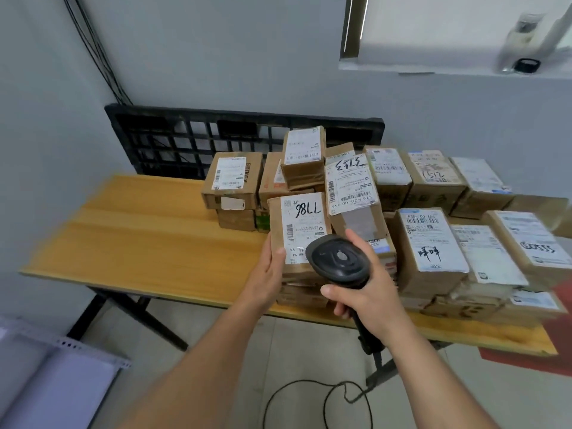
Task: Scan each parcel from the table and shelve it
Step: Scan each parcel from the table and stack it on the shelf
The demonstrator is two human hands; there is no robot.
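**Parcel Held Under the Scanner at the Worktop's Front Edge**

Taking the head view as a clock face, the action sits just below its centre. The left hand (267,270) holds a brown cardboard parcel (298,218) by its left edge. The thumb lies on the white shipping label and the fingers are hidden behind the box. The parcel stands upright with its label facing the camera, black handwritten figures across the top. It sits directly above lower boxes at the front of the stack, and whether it rests on them or is lifted clear cannot be told.

The right hand (368,300) is curled round the grip of a black handheld barcode scanner (339,261), with one finger reaching up past the head. The scanner's rounded head covers the label's lower right corner, at 4 o'clock from the parcel's middle. Its black cable (325,394) drops from the grip and loops on the floor toward 6 o'clock.

A pile of brown cardboard parcels (433,239), all labelled, spreads from the centre toward 3 o'clock on the light wooden worktop (139,236). The worktop's bare boards run out toward 9 o'clock. A black plastic pallet (185,140) leans against the grey wall behind, toward 11 o'clock. The corner of a pale grey metal shelf (62,351) shows at 8 o'clock.
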